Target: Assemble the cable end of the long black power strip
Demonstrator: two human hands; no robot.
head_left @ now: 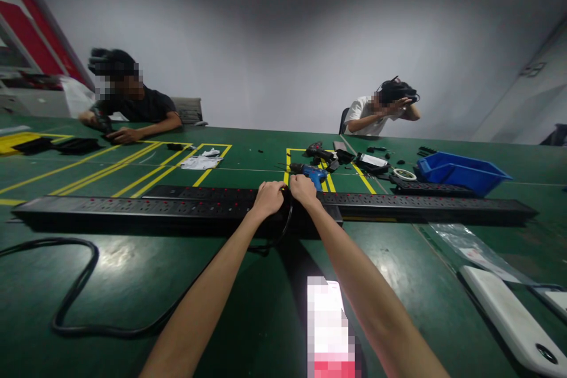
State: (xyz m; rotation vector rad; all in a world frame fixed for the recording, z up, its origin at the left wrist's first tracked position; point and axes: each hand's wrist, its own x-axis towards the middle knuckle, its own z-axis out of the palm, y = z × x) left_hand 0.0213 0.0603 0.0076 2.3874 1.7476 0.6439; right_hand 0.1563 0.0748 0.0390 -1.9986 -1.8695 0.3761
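Green desk (390, 271) with yellow line markings, described relative to the blue cordless drill (313, 173) lying on it. Nearer and left: a long black socket strip (133, 208) and a looped black cable (106, 331). Nearer and right: a second strip (425, 204), a clear plastic bag (476, 251). Left, slightly beyond: crumpled white paper (201, 160). Right: a roll of tape (404, 179), a blue bin (463, 171).

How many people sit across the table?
2: a person in a dark shirt at left, and a person in a white shirt right of centre. Anyone outside the frame isn't counted.
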